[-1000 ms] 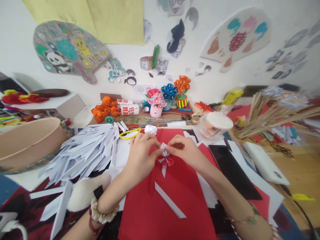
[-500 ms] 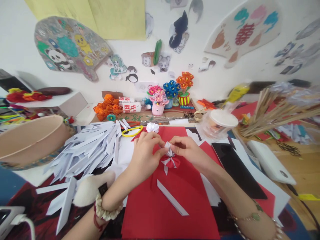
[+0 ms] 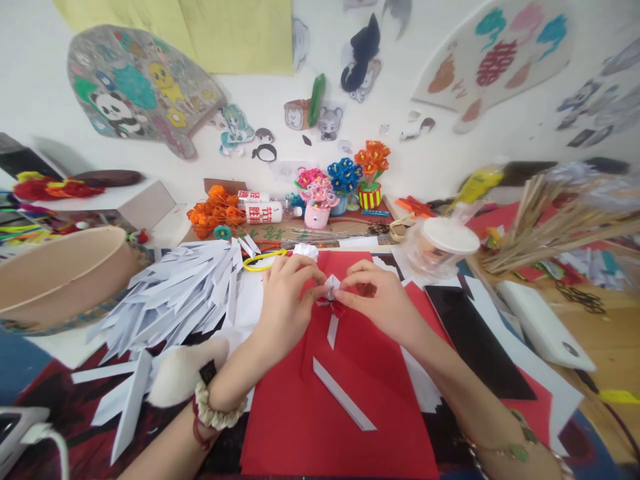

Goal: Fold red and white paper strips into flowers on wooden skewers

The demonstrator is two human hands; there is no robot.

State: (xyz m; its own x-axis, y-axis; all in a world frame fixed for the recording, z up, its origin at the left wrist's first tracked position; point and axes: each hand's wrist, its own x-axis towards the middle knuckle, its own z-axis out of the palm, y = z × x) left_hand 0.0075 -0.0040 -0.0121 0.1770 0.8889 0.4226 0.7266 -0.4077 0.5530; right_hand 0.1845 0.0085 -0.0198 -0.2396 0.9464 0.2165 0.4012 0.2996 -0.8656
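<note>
While a loose folded strip (image 3: pixel 345 395) lies nearest on the red sheet (image 3: pixel 285 427), the left hand (image 3: pixel 290 297) and right hand (image 3: pixel 379 293) pinch a small folded white paper piece (image 3: pixel 332 284) between fingertips over the sheet's far half. Uneven squeezing could crease or loosen its folds (a judgement). Room to move lies nearer, bounded by heaped strips (image 3: pixel 185 297) left and a black slab (image 3: pixel 483 343) right, with a lidded tub (image 3: pixel 450 237) beyond.
</note>
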